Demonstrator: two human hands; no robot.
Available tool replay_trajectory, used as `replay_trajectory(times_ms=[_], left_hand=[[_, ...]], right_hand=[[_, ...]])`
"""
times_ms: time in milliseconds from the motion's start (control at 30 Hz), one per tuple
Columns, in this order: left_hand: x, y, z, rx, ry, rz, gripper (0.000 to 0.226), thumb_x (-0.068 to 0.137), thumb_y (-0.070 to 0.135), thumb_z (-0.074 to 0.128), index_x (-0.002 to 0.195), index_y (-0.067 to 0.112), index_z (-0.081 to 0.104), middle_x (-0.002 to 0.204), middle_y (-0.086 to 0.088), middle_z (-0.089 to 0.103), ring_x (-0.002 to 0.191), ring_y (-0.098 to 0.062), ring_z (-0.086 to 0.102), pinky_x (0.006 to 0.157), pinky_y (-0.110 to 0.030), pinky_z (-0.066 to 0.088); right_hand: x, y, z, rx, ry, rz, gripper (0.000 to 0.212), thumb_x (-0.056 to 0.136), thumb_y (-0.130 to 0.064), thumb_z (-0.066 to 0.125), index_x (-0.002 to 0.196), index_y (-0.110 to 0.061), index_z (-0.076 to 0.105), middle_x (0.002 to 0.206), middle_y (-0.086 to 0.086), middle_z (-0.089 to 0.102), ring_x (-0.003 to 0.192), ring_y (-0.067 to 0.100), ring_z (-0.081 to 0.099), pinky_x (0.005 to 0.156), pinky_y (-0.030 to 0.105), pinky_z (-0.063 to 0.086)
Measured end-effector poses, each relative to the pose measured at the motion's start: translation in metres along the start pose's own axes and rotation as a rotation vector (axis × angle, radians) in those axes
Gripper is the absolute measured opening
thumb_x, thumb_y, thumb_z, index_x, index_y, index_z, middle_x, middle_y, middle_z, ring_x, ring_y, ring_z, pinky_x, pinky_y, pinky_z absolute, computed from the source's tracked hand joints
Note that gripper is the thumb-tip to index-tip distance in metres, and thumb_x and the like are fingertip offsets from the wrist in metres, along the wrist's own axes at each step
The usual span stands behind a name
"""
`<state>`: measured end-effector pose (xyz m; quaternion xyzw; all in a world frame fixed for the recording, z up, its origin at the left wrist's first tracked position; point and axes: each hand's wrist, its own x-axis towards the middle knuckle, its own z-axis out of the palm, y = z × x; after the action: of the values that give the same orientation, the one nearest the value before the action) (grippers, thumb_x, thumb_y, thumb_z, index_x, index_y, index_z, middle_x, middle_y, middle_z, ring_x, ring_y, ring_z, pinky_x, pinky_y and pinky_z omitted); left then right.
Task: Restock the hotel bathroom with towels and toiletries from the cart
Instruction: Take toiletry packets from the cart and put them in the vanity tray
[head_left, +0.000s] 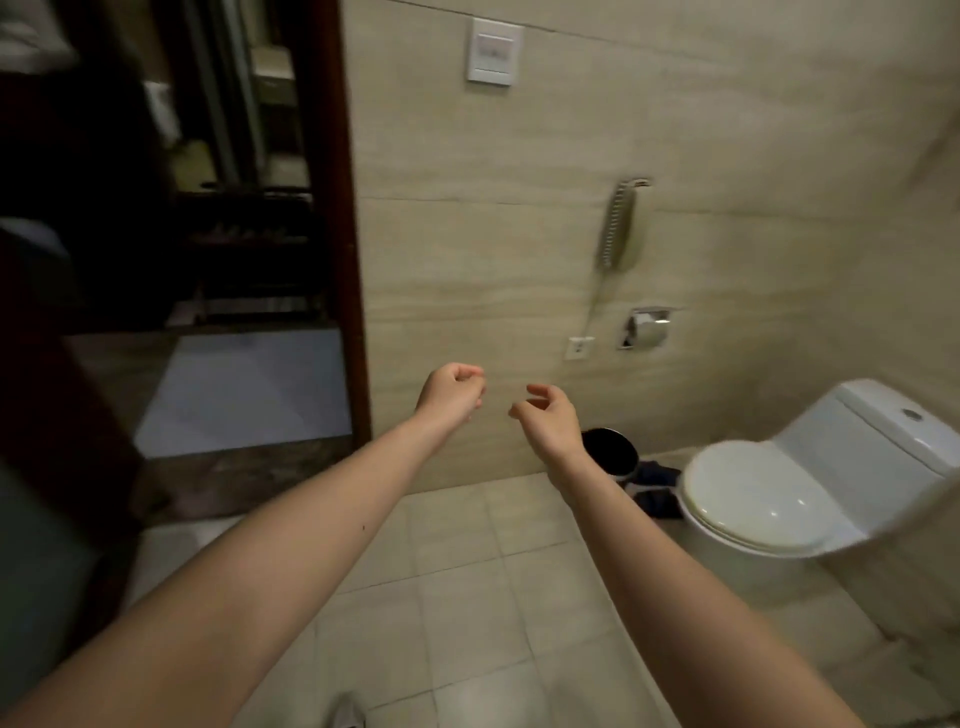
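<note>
Both my arms stretch forward over the tiled bathroom floor, toward the beige wall beside the doorway. My left hand (451, 391) hangs with its fingers loosely curled and holds nothing. My right hand (550, 415) is a little to its right, fingers also loosely bent and empty. No towel or toiletry is in either hand. Through the dark doorway (244, 260) at the left a shelved cart (249, 218) shows dimly, its contents blurred.
A white toilet (769, 499) with its lid down stands at the right. A small dark bin (610, 449) sits between it and my right hand. On the wall hang a phone handset (618, 223), a toilet roll holder (647, 327) and a switch plate (494, 50).
</note>
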<state>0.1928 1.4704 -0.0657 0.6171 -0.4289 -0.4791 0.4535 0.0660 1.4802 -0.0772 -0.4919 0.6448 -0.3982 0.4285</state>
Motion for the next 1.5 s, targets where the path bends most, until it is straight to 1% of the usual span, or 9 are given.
replay_trajectory(times_ms=[67,200,300,433,567,833,967,1200,1500], left_hand=[[0.001,-0.007,-0.033,0.006,0.061,-0.022,0.02,0.096,0.015,0.044,0.109,0.02,0.058,0.093,0.002,0.064,0.084,-0.015,0.061,0.077,-0.03,0.05],[0.011,-0.023,-0.099,0.008,0.174,-0.056,0.023,0.097,0.017,0.047,0.116,0.018,0.059,0.102,-0.004,0.065,0.102,-0.023,0.063,0.094,-0.04,0.051],[0.027,-0.035,-0.15,-0.034,0.239,-0.084,0.026,0.098,0.018,0.046,0.12,0.018,0.058,0.106,-0.002,0.064,0.104,-0.022,0.062,0.09,-0.037,0.052],[0.055,-0.044,-0.216,-0.067,0.314,-0.11,0.022,0.099,0.018,0.044,0.117,0.02,0.057,0.109,-0.001,0.063,0.104,-0.02,0.061,0.089,-0.035,0.052],[0.09,-0.048,-0.289,-0.061,0.371,-0.134,0.026,0.099,0.018,0.043,0.121,0.017,0.057,0.108,0.0,0.063,0.104,-0.02,0.061,0.089,-0.036,0.051],[0.154,-0.046,-0.401,-0.025,0.356,-0.151,0.03,0.098,0.017,0.046,0.127,0.014,0.055,0.113,-0.004,0.061,0.1,-0.019,0.061,0.092,-0.039,0.049],[0.196,-0.052,-0.438,-0.043,0.347,-0.175,0.031,0.097,0.016,0.046,0.127,0.014,0.056,0.114,-0.005,0.063,0.101,-0.021,0.062,0.091,-0.038,0.05],[0.311,-0.047,-0.493,-0.099,0.333,-0.187,0.03,0.098,0.017,0.046,0.127,0.015,0.055,0.108,-0.003,0.064,0.099,-0.019,0.062,0.091,-0.035,0.05],[0.512,-0.004,-0.548,-0.047,0.338,-0.157,0.031,0.095,0.016,0.048,0.125,0.016,0.058,0.11,-0.003,0.064,0.097,-0.018,0.063,0.088,-0.035,0.05]], right_hand=[[0.002,-0.007,0.032,-0.01,-0.074,-0.012,0.048,0.088,-0.009,0.06,0.135,-0.009,0.051,0.127,0.013,0.058,0.098,0.02,0.056,0.068,0.022,0.043],[0.006,-0.023,0.102,-0.027,-0.218,-0.02,0.049,0.088,-0.011,0.061,0.136,-0.01,0.049,0.129,0.014,0.056,0.098,0.022,0.055,0.08,0.032,0.046],[0.013,-0.04,0.16,-0.038,-0.282,-0.043,0.049,0.089,-0.012,0.061,0.136,-0.009,0.048,0.128,0.015,0.057,0.1,0.022,0.056,0.088,0.037,0.048],[0.025,-0.063,0.236,-0.049,-0.337,-0.078,0.048,0.09,-0.011,0.061,0.135,-0.007,0.047,0.122,0.011,0.057,0.104,0.022,0.056,0.085,0.03,0.046],[0.041,-0.089,0.317,-0.077,-0.36,-0.094,0.052,0.089,-0.018,0.063,0.138,-0.012,0.045,0.135,0.01,0.053,0.118,0.025,0.055,0.101,0.039,0.047],[0.073,-0.137,0.431,-0.044,-0.401,-0.072,0.055,0.093,-0.016,0.061,0.143,-0.01,0.039,0.139,0.011,0.049,0.122,0.026,0.051,0.092,0.03,0.041],[0.103,-0.154,0.478,-0.051,-0.398,-0.054,0.054,0.092,-0.016,0.061,0.142,-0.01,0.041,0.137,0.012,0.05,0.12,0.028,0.053,0.095,0.037,0.045],[0.2,-0.178,0.563,-0.04,-0.418,-0.034,0.05,0.093,-0.013,0.06,0.14,-0.008,0.043,0.136,0.015,0.051,0.117,0.03,0.054,0.094,0.038,0.046],[0.377,-0.245,0.663,-0.025,-0.385,-0.056,0.052,0.09,-0.012,0.061,0.139,-0.006,0.047,0.138,0.013,0.053,0.124,0.026,0.051,0.094,0.028,0.039]])
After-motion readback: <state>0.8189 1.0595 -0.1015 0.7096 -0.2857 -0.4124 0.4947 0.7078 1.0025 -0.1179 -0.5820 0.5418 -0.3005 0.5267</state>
